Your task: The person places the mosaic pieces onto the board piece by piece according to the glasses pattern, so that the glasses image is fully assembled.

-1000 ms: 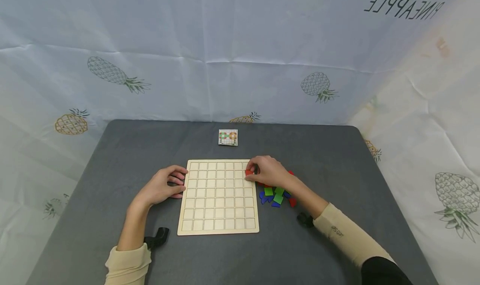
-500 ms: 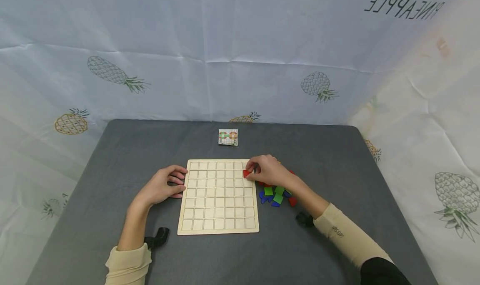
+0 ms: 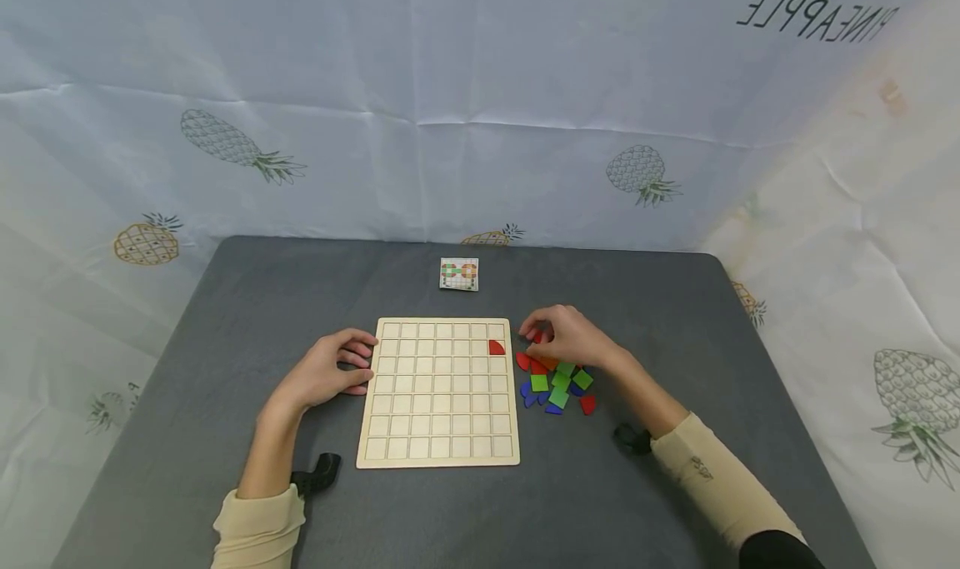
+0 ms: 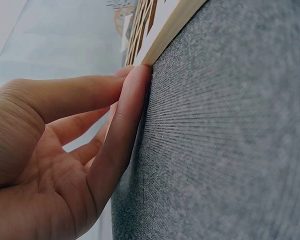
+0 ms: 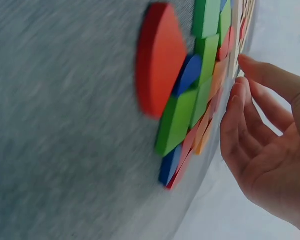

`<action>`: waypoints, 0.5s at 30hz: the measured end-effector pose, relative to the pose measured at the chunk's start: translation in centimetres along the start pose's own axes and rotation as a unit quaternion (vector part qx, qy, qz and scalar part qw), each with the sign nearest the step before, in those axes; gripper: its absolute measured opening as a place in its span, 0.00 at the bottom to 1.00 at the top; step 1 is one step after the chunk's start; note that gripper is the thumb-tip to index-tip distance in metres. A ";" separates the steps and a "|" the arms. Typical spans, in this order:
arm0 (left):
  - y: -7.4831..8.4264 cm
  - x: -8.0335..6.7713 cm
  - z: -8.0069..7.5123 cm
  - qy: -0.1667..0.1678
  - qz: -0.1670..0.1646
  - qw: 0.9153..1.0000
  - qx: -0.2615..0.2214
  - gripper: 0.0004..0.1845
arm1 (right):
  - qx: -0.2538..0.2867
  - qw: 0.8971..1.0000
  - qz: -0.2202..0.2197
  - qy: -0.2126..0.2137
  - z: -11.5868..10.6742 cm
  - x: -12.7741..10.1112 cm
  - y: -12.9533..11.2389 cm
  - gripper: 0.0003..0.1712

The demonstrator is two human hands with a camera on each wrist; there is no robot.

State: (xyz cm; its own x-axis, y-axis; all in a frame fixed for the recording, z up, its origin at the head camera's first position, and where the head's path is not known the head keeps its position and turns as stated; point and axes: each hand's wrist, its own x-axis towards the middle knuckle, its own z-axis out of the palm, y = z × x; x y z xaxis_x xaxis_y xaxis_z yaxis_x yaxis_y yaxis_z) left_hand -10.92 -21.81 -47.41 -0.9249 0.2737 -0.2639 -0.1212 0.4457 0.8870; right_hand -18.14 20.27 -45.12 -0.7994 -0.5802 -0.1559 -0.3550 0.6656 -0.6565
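Note:
A pale wooden board (image 3: 438, 394) with a grid of square recesses lies flat on the table. One red quarter-circle tile (image 3: 497, 348) sits in a recess near its upper right corner. Along the board's left edge rest the fingertips and thumb of my left hand (image 3: 322, 369); the left wrist view shows them against the board's side (image 4: 172, 36). My right hand (image 3: 573, 337) is over the far end of a pile of tiles, with loosely bent fingers and nothing held. The pile has green squares (image 3: 559, 397), blue pieces (image 3: 553, 409), orange pieces and red pieces (image 5: 162, 60).
Beyond the board lies a small card (image 3: 459, 274) printed with a coloured grid pattern. The table (image 3: 330, 277) is covered in grey cloth. Behind it hangs a white curtain (image 3: 517, 61) with pineapple prints. Each wrist carries a black mount (image 3: 317, 474).
My right hand has let go of the red quarter-circle tile, which now lies in the board, and has moved right over the pile. The left hand stays at the board's edge.

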 end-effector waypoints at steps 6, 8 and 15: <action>0.1 0.0 0.0 0.001 0.003 1.000 -0.002 0.29 | -0.005 1.000 0.010 -0.027 -0.3 -0.5 1.1 0.11; 0.1 0.0 0.0 0.002 0.003 1.000 -0.002 0.29 | -0.004 0.999 0.014 -0.033 -0.3 -0.6 1.2 0.11; 0.1 0.0 0.1 0.004 0.003 1.000 -0.001 0.29 | -0.025 0.999 -0.001 -0.026 -0.4 -0.7 1.7 0.12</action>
State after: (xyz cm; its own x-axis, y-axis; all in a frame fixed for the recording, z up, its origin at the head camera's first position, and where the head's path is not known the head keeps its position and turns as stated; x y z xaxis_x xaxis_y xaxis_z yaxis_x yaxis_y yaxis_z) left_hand -10.89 -21.71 -47.32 -0.9288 0.2691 -0.2548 -0.1159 0.4421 0.8895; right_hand -18.40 21.96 -45.79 -0.7729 -0.6043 -0.1936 -0.3813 0.6862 -0.6195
